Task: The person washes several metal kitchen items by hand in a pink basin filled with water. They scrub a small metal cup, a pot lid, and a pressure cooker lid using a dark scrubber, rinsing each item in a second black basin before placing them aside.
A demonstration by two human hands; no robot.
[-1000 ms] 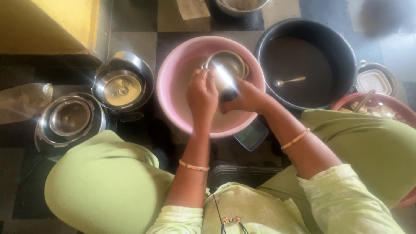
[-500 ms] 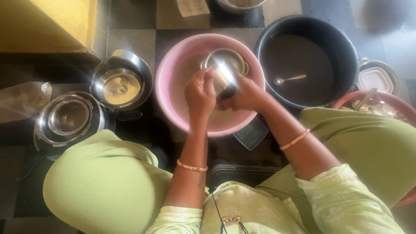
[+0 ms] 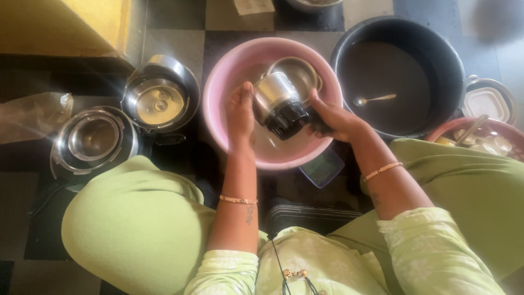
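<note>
A steel mixer jar (image 3: 281,101) with a black base is held tilted over a pink plastic basin (image 3: 229,82). My left hand (image 3: 240,117) presses against the jar's left side. My right hand (image 3: 333,117) grips the black base from the right. A second steel vessel (image 3: 297,74) lies inside the basin behind the jar. Both wrists wear thin bangles, and my knees in light green cloth frame the basin.
A large black tub (image 3: 398,33) holding water and a spoon (image 3: 374,100) stands to the right. Two steel cookers (image 3: 161,98) (image 3: 95,139) sit at left. A red basin of dishes (image 3: 480,134), a lidded container (image 3: 488,101), and a small blue box (image 3: 322,168) lie nearby.
The jar has been turned between my hands, so its black base now faces me and my left hand has slid lower along its side.
</note>
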